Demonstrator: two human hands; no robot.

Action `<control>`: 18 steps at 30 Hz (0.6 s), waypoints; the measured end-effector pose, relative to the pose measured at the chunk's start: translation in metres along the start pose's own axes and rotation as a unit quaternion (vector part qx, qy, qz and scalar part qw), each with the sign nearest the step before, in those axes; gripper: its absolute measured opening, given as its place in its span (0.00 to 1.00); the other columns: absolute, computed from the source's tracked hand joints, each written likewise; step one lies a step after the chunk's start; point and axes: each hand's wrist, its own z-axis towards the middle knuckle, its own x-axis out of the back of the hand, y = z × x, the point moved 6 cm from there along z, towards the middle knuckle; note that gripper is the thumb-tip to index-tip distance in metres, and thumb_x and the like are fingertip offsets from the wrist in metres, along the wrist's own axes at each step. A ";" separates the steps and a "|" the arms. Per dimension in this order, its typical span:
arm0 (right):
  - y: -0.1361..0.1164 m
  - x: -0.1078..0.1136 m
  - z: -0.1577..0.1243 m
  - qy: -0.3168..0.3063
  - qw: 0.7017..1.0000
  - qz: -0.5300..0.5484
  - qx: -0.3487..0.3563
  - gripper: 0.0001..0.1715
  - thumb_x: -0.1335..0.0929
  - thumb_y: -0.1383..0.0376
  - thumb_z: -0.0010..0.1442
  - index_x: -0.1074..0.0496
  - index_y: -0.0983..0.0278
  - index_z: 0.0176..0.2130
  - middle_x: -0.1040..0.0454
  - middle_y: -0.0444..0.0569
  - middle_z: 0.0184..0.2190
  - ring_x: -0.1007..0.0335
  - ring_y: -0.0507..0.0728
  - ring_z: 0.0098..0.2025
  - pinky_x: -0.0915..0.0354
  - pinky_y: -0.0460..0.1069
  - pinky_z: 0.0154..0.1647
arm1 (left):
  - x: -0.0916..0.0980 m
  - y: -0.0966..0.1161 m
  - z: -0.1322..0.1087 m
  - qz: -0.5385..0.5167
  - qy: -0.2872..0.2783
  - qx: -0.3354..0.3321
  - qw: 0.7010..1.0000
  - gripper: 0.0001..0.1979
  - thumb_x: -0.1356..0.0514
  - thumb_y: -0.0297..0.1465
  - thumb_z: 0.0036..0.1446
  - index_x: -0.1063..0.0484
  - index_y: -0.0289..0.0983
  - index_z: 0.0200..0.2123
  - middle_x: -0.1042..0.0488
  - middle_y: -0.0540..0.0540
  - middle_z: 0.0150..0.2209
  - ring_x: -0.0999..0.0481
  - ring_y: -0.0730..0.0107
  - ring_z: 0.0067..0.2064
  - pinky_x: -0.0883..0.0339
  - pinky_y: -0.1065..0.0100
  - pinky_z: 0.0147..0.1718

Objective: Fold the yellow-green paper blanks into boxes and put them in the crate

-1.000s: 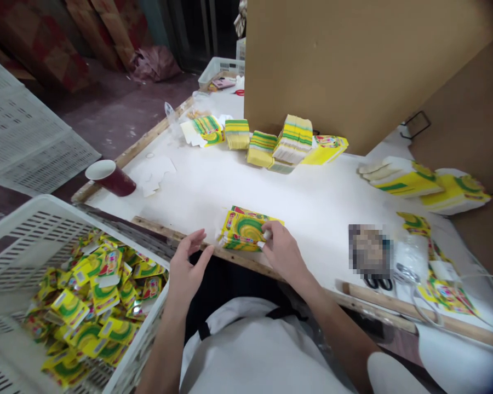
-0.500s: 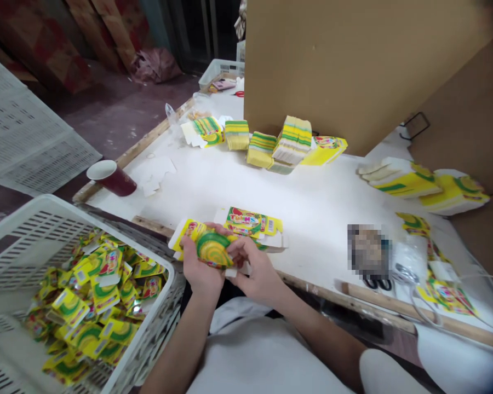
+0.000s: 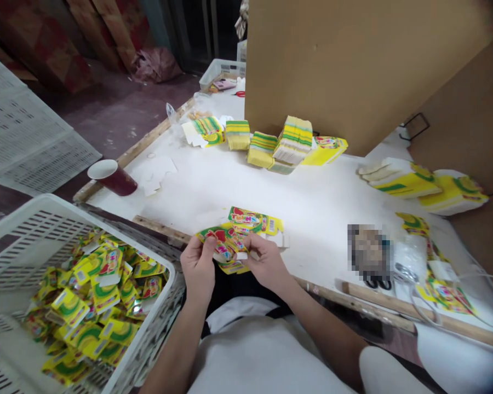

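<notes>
A small yellow and green printed candy carton (image 3: 227, 247) is stretched between my two hands at the table's front edge, its red fruit pictures facing up. My left hand (image 3: 200, 267) pinches its left end, thumb on top. At the right end, my right hand (image 3: 270, 265) has its fingers closed near a small white flap (image 3: 241, 255). Just behind lies another flat printed carton (image 3: 250, 218) on the white table (image 3: 181, 200), partly covered by the held one. Left of my hands, a white plastic basket (image 3: 170, 279) holds many small filled cartons (image 3: 94, 306).
A dark red cup (image 3: 117, 179) stands at the table's left edge. Stacks of folded cartons (image 3: 293, 139) line the back, before a large cardboard sheet (image 3: 332, 65). On the right are more carton stacks (image 3: 411, 178), black-handled scissors (image 3: 378, 282) and a wooden strip (image 3: 378, 298).
The held carton has turned from its green swirl side to its red fruit side. My left hand has shifted its grip to the left end, and my right hand has moved slightly right.
</notes>
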 end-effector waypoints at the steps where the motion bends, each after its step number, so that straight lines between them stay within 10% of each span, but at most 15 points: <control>1: -0.002 0.004 0.001 0.010 0.999 -0.031 0.017 0.04 0.34 0.69 0.51 0.34 0.62 0.25 0.34 0.41 0.22 0.38 0.51 0.25 0.39 0.46 0.27 | 0.001 0.005 0.001 0.028 -0.002 -0.004 1.000 0.08 0.39 0.37 0.52 0.28 0.38 0.31 0.26 0.51 0.28 0.27 0.72 0.32 0.32 0.70 0.35; 5: -0.019 0.023 0.004 0.069 0.977 -0.161 0.119 0.16 0.39 0.75 0.53 0.27 0.59 0.35 0.26 0.46 0.31 0.32 0.56 0.35 0.35 0.52 0.37 | 0.005 0.051 -0.001 0.145 -0.012 -0.105 0.984 0.18 0.40 0.35 0.54 0.33 0.39 0.48 0.28 0.44 0.45 0.27 0.65 0.46 0.33 0.65 0.45; 9: -0.039 0.016 0.004 -0.010 0.938 -0.261 0.230 0.16 0.37 0.73 0.58 0.25 0.56 0.39 0.25 0.47 0.32 0.33 0.57 0.37 0.37 0.55 0.42 | -0.007 0.086 -0.009 0.353 -0.099 -0.214 0.905 0.42 0.32 0.39 0.41 0.45 0.40 0.59 0.40 0.38 0.58 0.41 0.51 0.60 0.46 0.53 0.57; 14: -0.054 -0.001 -0.005 -0.051 0.897 -0.326 0.293 0.11 0.35 0.69 0.60 0.25 0.55 0.37 0.26 0.43 0.30 0.33 0.56 0.39 0.46 0.59 0.57 | -0.020 0.047 -0.016 0.493 -0.305 -0.110 0.807 0.35 0.35 0.42 0.45 0.41 0.42 0.56 0.29 0.39 0.48 0.30 0.48 0.50 0.38 0.50 0.49; 18: -0.049 -0.012 -0.011 -0.134 0.890 -0.326 0.288 0.16 0.38 0.73 0.60 0.26 0.55 0.37 0.26 0.43 0.32 0.34 0.57 0.48 0.58 0.60 0.65 | -0.028 0.030 -0.020 0.434 -0.366 -0.073 0.820 0.26 0.38 0.38 0.49 0.38 0.41 0.51 0.30 0.41 0.49 0.31 0.55 0.51 0.36 0.57 0.48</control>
